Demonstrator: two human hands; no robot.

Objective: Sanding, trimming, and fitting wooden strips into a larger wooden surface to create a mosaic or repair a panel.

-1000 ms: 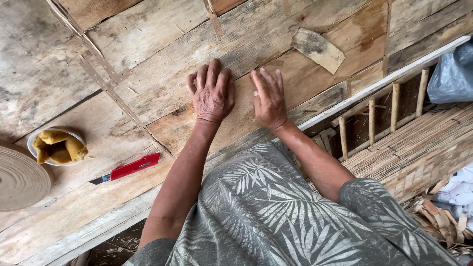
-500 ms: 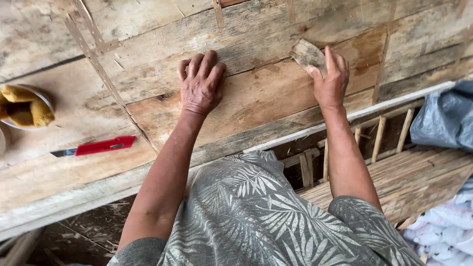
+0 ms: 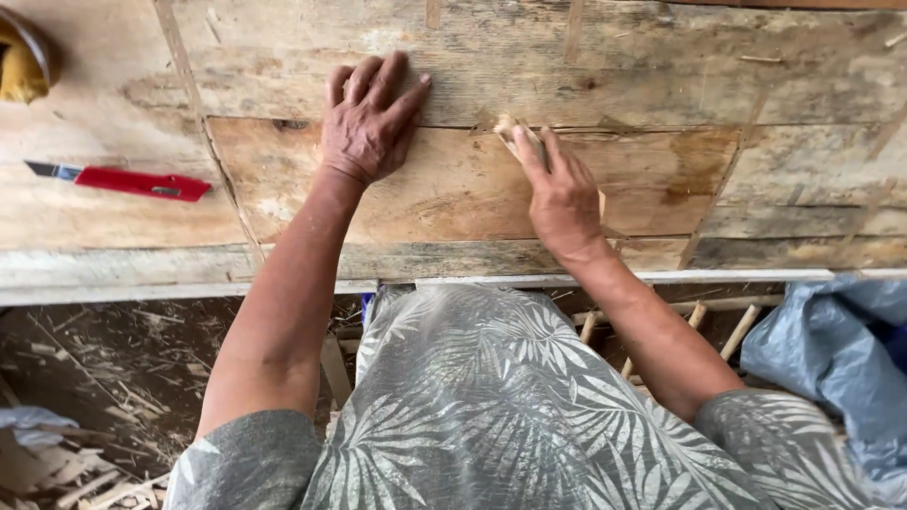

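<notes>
Seen from above, a person in a grey leaf-print shirt leans over a worn wooden counter (image 3: 142, 212) made of rough, stained planks. The left hand (image 3: 367, 123) lies flat on a lighter, tan plank (image 3: 453, 189), fingers spread and holding nothing, pressing the wood down. The right hand (image 3: 559, 194) is just to the right of it, on the same plank's far edge, with its fingers closed around a small, pale sanding block (image 3: 518, 135) whose tip pokes out past the fingertips; the rest of it is hidden under the hand, so its exact shape cannot be told. At the left of the counter, well apart from both hands, lies a red utility knife (image 3: 132, 181), and it looks as if some blade shows at its left end. At the far left corner sits a bowl with a yellow rag (image 3: 21, 64), mostly cut off by the frame. Below the counter's near edge, wood shavings (image 3: 104, 378) litter the ground, and a blue plastic sheet (image 3: 831, 359) bunches at the right. Judging from this, the chief risks are splinters from the coarse grain entering the bare palms, the block slipping from a partial grip so the knuckles scrape the wood, and a careless sweep of the left arm meeting the knife's blade.
</notes>
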